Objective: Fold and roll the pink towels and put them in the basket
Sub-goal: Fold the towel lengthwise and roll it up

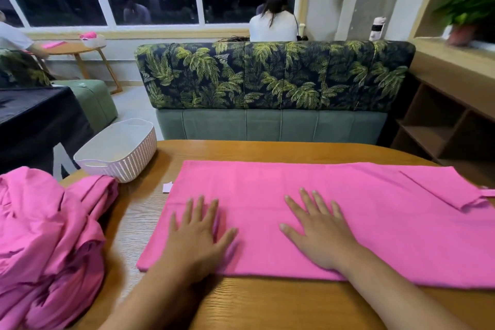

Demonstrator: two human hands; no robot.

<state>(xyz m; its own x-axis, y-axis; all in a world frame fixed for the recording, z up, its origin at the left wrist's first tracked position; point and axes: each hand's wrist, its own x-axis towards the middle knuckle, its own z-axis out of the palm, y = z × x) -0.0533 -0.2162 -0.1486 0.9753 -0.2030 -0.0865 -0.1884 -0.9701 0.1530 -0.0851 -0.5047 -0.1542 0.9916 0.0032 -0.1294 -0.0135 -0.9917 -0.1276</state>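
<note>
towel (254, 190) cut off right, heap (40, 236) cropped

Pink towel (321, 211) on an orange-brown wooden table (267, 300); white ribbed basket (120, 153); green palm-leaf patterned sofa (273, 75).

A folded pink towel (334, 217) lies flat along the wooden surface (267, 303). The left hand (199, 238) and the right hand (321, 233) both press on the towel with fingers spread flat, the left nearer its left end. Left of the towel sits a heap of crumpled pink towels (48, 244). Beyond that heap, at the surface's far left edge, stands a white basket (120, 150).
</note>
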